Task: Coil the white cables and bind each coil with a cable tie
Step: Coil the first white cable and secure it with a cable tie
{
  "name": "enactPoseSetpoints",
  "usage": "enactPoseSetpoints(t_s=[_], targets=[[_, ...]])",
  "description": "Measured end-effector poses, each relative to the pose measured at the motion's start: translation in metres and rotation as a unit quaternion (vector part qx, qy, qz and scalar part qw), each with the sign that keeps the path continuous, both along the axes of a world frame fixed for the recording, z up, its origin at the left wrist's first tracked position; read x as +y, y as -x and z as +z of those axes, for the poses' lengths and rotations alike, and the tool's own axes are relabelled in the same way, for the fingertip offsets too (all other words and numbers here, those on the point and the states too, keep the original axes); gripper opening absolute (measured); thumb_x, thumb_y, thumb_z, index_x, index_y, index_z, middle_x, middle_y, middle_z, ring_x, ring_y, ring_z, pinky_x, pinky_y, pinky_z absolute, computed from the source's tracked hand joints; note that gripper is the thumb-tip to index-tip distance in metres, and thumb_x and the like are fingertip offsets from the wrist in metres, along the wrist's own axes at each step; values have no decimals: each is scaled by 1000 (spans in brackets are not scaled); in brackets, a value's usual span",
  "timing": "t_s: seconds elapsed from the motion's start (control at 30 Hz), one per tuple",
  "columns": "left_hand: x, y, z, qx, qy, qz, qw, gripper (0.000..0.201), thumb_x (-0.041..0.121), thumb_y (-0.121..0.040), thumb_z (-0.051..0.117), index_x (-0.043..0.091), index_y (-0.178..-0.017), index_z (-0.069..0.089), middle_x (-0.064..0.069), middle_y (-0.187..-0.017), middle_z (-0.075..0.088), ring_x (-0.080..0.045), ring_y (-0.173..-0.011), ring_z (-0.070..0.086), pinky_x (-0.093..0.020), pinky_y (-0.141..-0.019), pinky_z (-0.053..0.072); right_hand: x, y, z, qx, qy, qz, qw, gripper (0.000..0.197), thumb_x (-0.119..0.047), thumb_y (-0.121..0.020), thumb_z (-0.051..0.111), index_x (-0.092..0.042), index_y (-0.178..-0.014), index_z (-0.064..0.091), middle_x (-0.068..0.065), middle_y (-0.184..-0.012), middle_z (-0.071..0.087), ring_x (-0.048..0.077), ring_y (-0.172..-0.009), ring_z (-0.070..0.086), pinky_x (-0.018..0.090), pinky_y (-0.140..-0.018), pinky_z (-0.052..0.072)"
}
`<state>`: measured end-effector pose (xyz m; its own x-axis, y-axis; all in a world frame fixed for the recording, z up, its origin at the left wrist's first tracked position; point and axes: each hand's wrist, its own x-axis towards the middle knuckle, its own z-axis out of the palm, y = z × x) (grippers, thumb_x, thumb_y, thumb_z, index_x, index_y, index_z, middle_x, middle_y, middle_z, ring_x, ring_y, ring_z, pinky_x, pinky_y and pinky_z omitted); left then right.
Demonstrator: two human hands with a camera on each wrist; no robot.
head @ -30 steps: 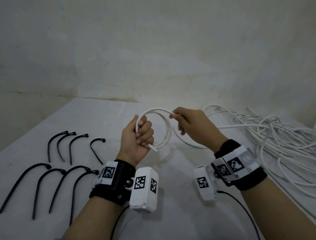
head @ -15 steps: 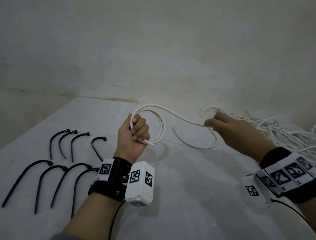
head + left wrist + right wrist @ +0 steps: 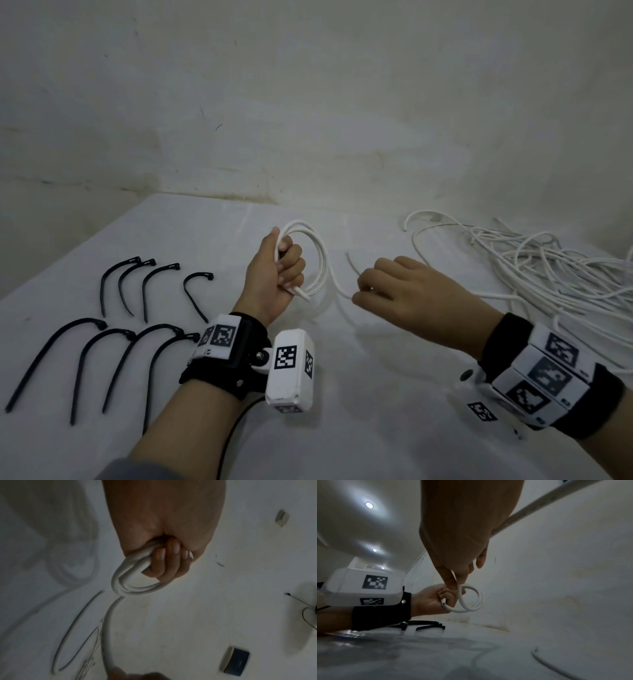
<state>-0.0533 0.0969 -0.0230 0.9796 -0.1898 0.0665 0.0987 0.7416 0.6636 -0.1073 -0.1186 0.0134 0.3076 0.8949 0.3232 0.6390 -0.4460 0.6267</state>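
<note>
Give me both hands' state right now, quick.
Left hand: closed, gripping the white cable coil.
Right hand: closed, pinching the cable's loose run.

Stained pale wall (image 3: pixel 308 102) behind a white table (image 3: pixel 376 428); ceiling lights (image 3: pixel 369 505) glow

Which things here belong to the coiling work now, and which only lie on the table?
In use:
- white coil, gripped by left hand
- its free cable run, pinched by right hand

Lying about:
- black cable ties, untouched
- tangled white cables, at the right
</note>
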Motion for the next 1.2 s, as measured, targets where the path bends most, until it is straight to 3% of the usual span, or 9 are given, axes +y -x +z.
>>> enactPoseSetpoints(t_s=[0.07,0.3,0.43,0.6,0.8,1.0,1.07,1.13,1.2], targets=[[-5,4,2,-10,-18,-13,1000,40,34,-101,28,18,-65,32,8,-41,25,-3,-29,19,-16,-29,17,7,4,-4,1,-8,28,1000,26,4,-92,41,-9,-80,60,7,-80,58,22,-64,47,33,-54,41],[-22,20,12,-57,-70,-79,993,43,36,-102,24,16,-64,32,8,-40,26,-2,-30,19,-16,-32,15,34,20,-4,-16,-37,110,993,17,3,-87,54,-11,-77,56,5,-67,51,19,-58,38,28,-48,37],[-21,20,15,-49,-52,-62,996,44,38,-102,24,17,-64,31,8,-40,25,-2,-30,19,-16,-32,14,28,21,8,-15,-60,95,994,18,3,-87,55,-9,-76,62,5,-66,52,20,-57,43,30,-46,38],[-10,16,18,-47,-29,2,998,44,38,-102,23,18,-64,32,8,-41,25,-2,-30,18,-16,-32,16,24,22,8,42,-30,54,997,10,2,-80,65,-6,-76,61,7,-69,53,22,-58,47,33,-42,40],[-18,20,15,-47,-62,15,997,44,39,-103,23,17,-65,32,8,-42,25,-4,-32,18,-17,-34,16,30,23,11,118,-26,49,991,16,-12,-88,49,-7,-77,60,6,-70,56,22,-61,52,30,-40,41],[-34,30,13,-60,-147,-30,987,45,40,-102,25,15,-65,35,4,-44,27,-8,-36,21,-19,-38,18,37,25,19,208,-131,42,968,8,-16,-76,71,-10,-77,65,3,-77,66,18,-67,60,27,-49,50],[-38,33,11,-70,-212,-31,974,49,43,-101,29,10,-69,46,-5,-52,34,-17,-47,29,-25,-48,24,38,22,24,248,-186,27,950,10,-22,-75,69,-13,-77,65,0,-78,67,19,-66,63,33,-51,52],[-40,34,7,-85,-263,-29,961,56,45,-100,32,-3,-88,58,-17,-70,45,-27,-64,41,-33,-61,35,39,18,28,256,-226,14,940,16,-25,-73,71,-13,-75,60,-4,-73,63,15,-60,56,32,-49,47],[-41,36,8,-82,-285,-28,955,53,42,-100,31,-1,-90,60,-15,-67,50,-24,-64,50,-30,-60,43,38,15,30,244,-246,-1,938,23,-28,-71,73,-14,-73,55,-6,-68,58,12,-54,46,28,-45,41]])
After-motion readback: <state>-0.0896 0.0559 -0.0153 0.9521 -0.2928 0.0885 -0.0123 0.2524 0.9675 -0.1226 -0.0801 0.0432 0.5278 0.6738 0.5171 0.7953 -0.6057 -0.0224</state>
